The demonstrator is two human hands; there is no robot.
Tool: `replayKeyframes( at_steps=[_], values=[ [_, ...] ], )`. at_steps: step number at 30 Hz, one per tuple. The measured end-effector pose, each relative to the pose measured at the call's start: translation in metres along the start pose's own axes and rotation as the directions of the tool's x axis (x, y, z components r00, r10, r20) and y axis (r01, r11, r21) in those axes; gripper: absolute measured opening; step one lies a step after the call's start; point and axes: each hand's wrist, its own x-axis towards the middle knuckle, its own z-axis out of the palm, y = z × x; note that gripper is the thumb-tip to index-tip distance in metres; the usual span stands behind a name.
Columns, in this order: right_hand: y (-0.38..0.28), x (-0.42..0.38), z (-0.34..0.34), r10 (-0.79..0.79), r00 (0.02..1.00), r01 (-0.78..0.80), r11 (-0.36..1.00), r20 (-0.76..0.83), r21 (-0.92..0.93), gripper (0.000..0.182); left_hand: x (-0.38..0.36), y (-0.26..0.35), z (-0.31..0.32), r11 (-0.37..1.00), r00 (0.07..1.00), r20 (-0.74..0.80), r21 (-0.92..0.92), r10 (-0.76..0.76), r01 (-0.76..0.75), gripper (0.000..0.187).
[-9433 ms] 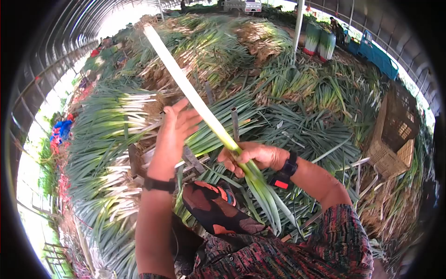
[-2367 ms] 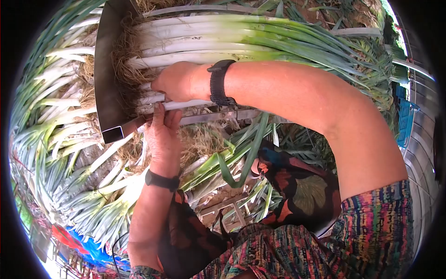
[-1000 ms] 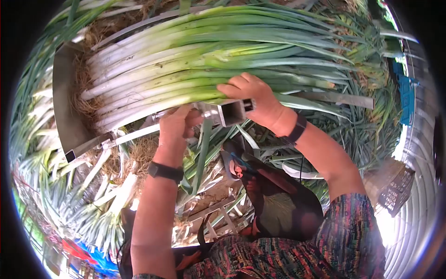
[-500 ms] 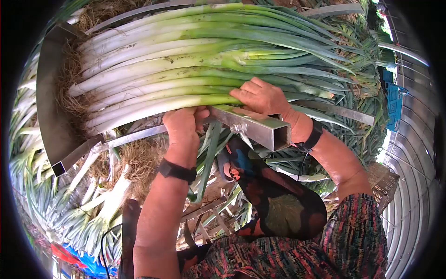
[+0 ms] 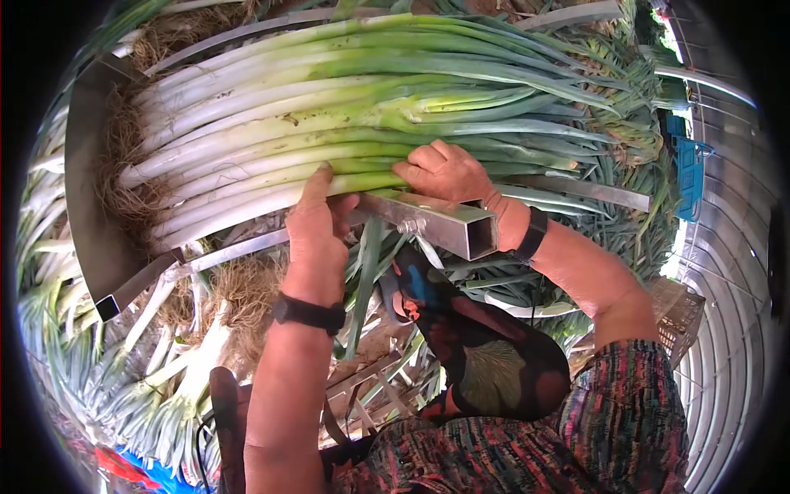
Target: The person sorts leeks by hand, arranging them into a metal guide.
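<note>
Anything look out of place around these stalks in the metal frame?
A green leaf sticks out below the square metal bar, near the left hand; it looks odd because the stalks lie sideways in a row.

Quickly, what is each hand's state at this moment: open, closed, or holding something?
Left hand: partly curled, thumb against the leeks; firm grip cannot be told.
Right hand: curled over the leeks; firm grip cannot be told.
</note>
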Motion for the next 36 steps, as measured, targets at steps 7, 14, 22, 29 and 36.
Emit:
replayKeyframes(
  at_steps=[7,14,22,29,36],
  values=[
    [-0.006,-0.008,0.002,0.114,0.991,-0.102,0.981,-0.065,0.167,0.029,0.001,-0.003,0.000,0.995,0.997,-0.052,-0.076,0.065,-0.069,0.023],
    [0.000,-0.002,0.005,0.066,0.998,-0.066,0.993,-0.005,0.094,0.024,0.009,-0.007,-0.003,0.973,0.998,-0.030,-0.223,0.053,-0.058,0.019],
    [0.004,0.001,0.015,-0.029,0.999,0.025,0.992,-0.030,-0.127,0.035,0.010,-0.008,-0.008,0.970,0.997,0.048,-0.239,0.068,-0.055,0.026],
    [-0.003,-0.003,0.030,-0.009,0.990,-0.020,0.979,-0.141,-0.202,0.033,0.001,-0.007,-0.012,0.997,0.996,0.067,-0.061,0.054,-0.050,0.030],
    [0.005,-0.007,0.028,-0.003,0.995,0.003,1.000,-0.101,-0.008,0.026,-0.005,-0.005,-0.002,1.000,0.999,0.028,-0.005,0.031,-0.030,0.031]
  ],
)
